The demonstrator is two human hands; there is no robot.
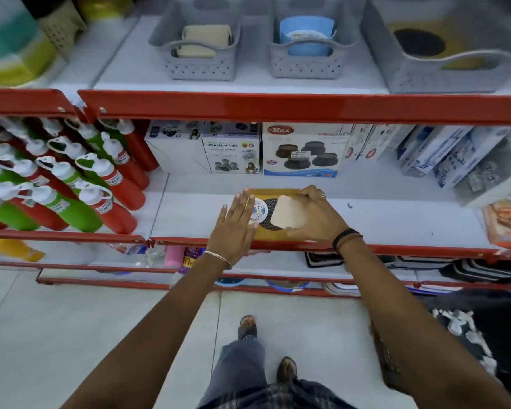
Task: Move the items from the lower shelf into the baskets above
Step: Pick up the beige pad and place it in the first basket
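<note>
Both forearms reach to lower shelf (396,219) front edge. Right hand (316,219) clamped on beige sponge (288,215), held just over yellow card pack (273,193) with black scrubber (267,214). Left hand (233,225) fingers spread flat, resting on the pack's round label. Grey baskets (199,59) on shelf above, leftmost holding a beige sponge.

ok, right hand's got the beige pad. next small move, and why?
Probably lift the beige pad with the right hand toward the left grey basket, which already holds similar beige pads; the left hand lies flat over the scrubber.
</note>
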